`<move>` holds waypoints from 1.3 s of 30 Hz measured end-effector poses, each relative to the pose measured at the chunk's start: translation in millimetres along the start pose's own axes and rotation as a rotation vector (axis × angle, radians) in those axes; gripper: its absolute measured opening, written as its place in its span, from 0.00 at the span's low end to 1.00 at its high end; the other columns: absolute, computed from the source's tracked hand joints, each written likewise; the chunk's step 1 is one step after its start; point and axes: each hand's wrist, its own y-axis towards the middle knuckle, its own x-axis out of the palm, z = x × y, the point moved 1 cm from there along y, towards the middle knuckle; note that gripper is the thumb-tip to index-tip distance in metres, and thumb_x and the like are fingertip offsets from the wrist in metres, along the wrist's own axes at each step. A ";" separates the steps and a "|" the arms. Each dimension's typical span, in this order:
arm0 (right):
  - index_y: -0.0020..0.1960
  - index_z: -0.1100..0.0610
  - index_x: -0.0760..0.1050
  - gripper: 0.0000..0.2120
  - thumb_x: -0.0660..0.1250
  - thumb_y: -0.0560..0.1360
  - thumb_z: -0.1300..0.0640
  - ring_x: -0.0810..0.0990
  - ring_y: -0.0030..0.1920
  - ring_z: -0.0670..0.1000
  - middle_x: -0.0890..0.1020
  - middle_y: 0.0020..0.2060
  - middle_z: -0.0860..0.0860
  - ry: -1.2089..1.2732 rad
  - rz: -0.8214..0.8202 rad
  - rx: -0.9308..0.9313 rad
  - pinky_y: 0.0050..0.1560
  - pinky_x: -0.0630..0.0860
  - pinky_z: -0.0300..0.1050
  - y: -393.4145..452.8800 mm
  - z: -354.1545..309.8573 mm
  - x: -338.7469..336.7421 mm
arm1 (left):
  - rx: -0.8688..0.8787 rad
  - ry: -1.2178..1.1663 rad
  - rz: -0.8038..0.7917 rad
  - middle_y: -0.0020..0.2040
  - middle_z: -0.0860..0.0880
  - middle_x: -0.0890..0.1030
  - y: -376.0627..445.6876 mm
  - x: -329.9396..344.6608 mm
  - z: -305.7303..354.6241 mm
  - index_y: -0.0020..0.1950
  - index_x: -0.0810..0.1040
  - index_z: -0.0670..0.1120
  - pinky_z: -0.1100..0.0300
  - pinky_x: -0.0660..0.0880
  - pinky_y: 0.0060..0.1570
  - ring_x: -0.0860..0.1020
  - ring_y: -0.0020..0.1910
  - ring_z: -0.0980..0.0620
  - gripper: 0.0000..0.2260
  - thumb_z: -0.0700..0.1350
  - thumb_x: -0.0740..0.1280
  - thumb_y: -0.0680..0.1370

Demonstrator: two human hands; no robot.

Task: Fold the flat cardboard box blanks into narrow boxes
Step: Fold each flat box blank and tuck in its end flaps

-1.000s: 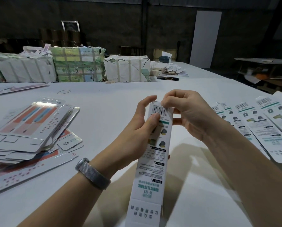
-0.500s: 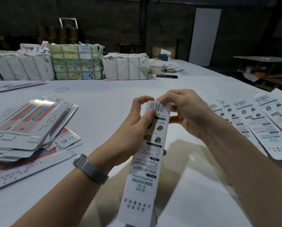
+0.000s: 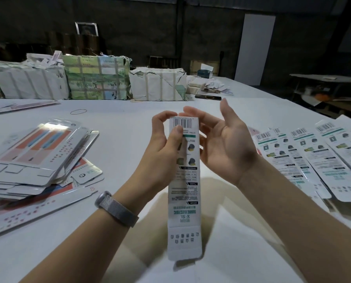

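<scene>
A long narrow white box (image 3: pixel 183 201) with a barcode at its far end and green print stands nearly upright above the white table (image 3: pixel 129 127). My left hand (image 3: pixel 162 152) grips its upper part, thumb on the printed face and fingers curled over the top edge. My right hand (image 3: pixel 225 144) is just right of the box, palm up, with fingers spread and straight; its fingertips lie near the box's top. Flat blanks (image 3: pixel 305 158) of the same print lie in a row at the right.
A heap of orange and white flat blanks (image 3: pixel 37 156) covers the left of the table. Wrapped bundles (image 3: pixel 97 78) line the far edge, with a dark phone (image 3: pixel 208 97) and a rubber band (image 3: pixel 78 111) nearby. A second table (image 3: pixel 329 78) stands at the far right.
My right hand has let go of the box's top end and opened, turning palm up beside it. The box has swung more upright in my left hand.
</scene>
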 end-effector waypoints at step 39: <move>0.73 0.52 0.71 0.28 0.67 0.76 0.42 0.73 0.69 0.58 0.73 0.72 0.52 -1.743 1.049 0.325 0.64 0.72 0.50 -118.0 -229.7 -255.4 | 0.117 0.604 -0.155 0.44 0.57 0.83 10.8 -16.5 -63.5 0.59 0.81 0.58 0.68 0.75 0.42 0.81 0.43 0.63 0.24 0.71 0.55 0.79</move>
